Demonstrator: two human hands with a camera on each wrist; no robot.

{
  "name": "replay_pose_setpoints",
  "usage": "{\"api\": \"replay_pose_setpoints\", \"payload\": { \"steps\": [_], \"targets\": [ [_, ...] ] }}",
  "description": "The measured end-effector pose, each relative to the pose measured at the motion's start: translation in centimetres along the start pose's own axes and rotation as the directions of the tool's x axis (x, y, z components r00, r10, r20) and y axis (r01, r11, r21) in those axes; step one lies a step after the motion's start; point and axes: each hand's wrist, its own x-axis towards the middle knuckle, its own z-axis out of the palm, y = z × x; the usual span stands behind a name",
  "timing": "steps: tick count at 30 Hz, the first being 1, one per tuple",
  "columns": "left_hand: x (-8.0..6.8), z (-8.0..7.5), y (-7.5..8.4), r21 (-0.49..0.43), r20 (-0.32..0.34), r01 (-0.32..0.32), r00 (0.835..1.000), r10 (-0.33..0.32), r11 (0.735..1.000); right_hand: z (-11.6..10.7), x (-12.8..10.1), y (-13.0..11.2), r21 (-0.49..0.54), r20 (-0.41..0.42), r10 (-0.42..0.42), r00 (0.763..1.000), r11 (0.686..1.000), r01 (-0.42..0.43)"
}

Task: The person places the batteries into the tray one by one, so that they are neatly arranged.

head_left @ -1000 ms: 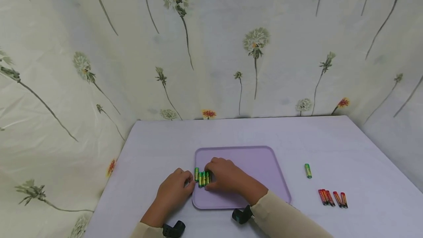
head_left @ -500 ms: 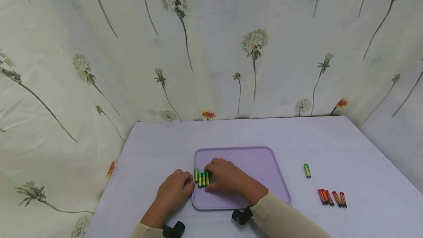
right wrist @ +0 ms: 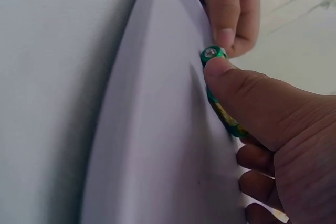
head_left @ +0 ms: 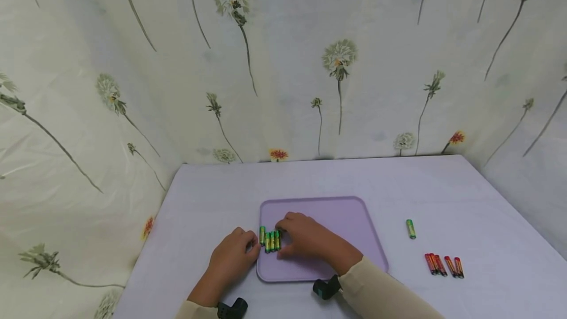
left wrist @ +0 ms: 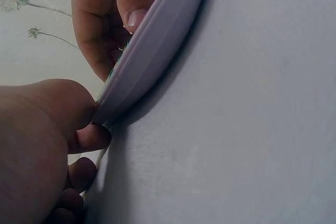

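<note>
On the left part of the lilac tray (head_left: 328, 272), several green batteries (head_left: 272, 241) lie side by side, the leftmost set slightly farther back. My right hand (head_left: 305, 235) reaches over the tray and pinches the rightmost one between thumb and index finger at its two ends. In the right wrist view, the thumb of the right hand (right wrist: 283, 124) covers part of that green battery (right wrist: 223, 111). My left hand (head_left: 235, 252) holds the tray's left edge with curled fingers, close beside the batteries. Its thumb and finger meet at the tray rim (left wrist: 152, 51) in the left wrist view.
One more green battery (head_left: 411, 229) lies on the white-covered table (head_left: 212, 186) right of the tray. Nearer the front right, several red batteries (head_left: 444, 266) lie in a loose row. A flower-print cloth (head_left: 283, 63) hangs behind the table.
My right hand has shifted very slightly to the right over the tray, while the batteries stay in their row. The left hand keeps its place, and the head view has tilted a little.
</note>
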Motion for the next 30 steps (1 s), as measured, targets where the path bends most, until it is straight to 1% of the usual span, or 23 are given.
{"api": "replay_pose_setpoints", "payload": {
  "steps": [4, 8, 17, 23, 27, 30],
  "targets": [
    [-0.1, 0.1, 0.0, -0.007, -0.005, -0.001, 1.000, 0.000, 1.000, -0.1, -0.2, 0.6, 0.021, 0.010, 0.016, 1.000, 1.000, -0.016],
    [-0.1, 0.2, 0.0, -0.008, -0.013, 0.001, 1.000, -0.001, 1.000, -0.5, -0.7, 1.3, 0.067, 0.020, 0.036, 0.999, 0.997, -0.037],
    [0.2, 0.4, -0.1, -0.003, -0.004, 0.002, 1.000, -0.002, 1.000, -2.4, -1.6, 2.5, 0.144, 0.017, 0.085, 0.996, 0.986, -0.086],
    [0.3, 0.5, -0.2, 0.000, -0.003, 0.000, 1.000, 0.000, 1.000, -3.3, -2.3, 3.6, 0.158, -0.001, 0.107, 0.994, 0.982, -0.105],
    [0.2, 0.5, -0.1, 0.002, 0.014, 0.013, 1.000, -0.014, 1.000, -3.9, -3.0, 4.4, 0.182, -0.018, 0.134, 0.991, 0.975, -0.128],
    [0.1, 0.3, 0.0, 0.001, 0.015, 0.025, 1.000, -0.025, 1.000, -4.4, -3.3, 5.0, 0.196, -0.046, 0.137, 0.989, 0.972, -0.126]
  ]
}}
